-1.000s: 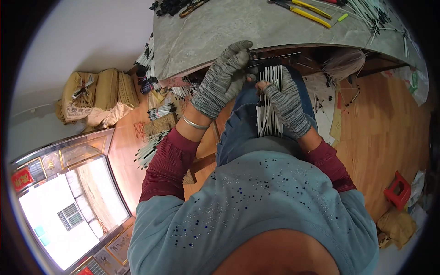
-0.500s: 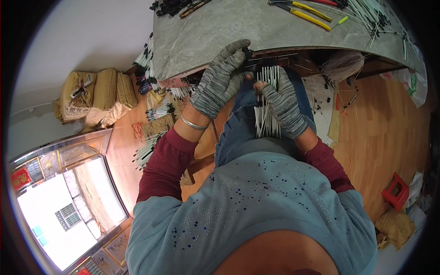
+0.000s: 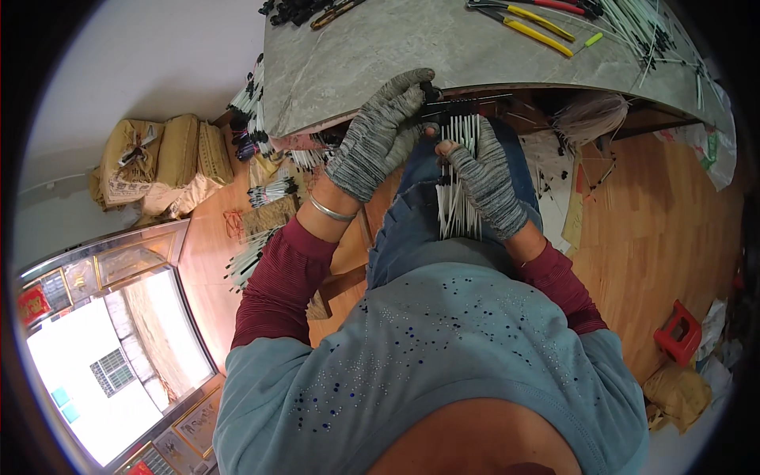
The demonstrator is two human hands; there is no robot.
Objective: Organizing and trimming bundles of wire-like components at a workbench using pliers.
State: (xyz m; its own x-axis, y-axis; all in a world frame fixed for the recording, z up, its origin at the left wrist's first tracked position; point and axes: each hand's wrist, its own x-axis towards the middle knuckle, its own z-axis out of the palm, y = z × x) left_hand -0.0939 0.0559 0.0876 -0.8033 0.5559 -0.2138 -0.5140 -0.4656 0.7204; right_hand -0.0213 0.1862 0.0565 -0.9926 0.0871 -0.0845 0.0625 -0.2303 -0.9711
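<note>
My left hand [image 3: 384,131], in a grey knitted glove with bare fingertips, is at the table's front edge. Its fingers close about a small black piece [image 3: 431,93] whose shape I cannot make out. Over my lap, my right hand [image 3: 484,178] wears a matching glove and grips a bundle of thin white sticks [image 3: 459,210]. The sticks stand roughly parallel, and their far ends meet a dark part [image 3: 463,108] just below the table edge. Thin rods stick out sideways there. Both thumbs are close together, beside the bundle.
On the grey stone-patterned table [image 3: 372,55] lie yellow-handled pliers [image 3: 538,36] and more white sticks [image 3: 633,32]. Bundled sticks [image 3: 273,192] rest on a low wooden stool [image 3: 273,214] to the left. Brown sacks [image 3: 178,162] stand by the wall. A red plastic stool [image 3: 679,332] is at right.
Both hands keep nearly the same place and hold. The whole view has shifted slightly, and the right hand with the sticks appears a touch further left.
</note>
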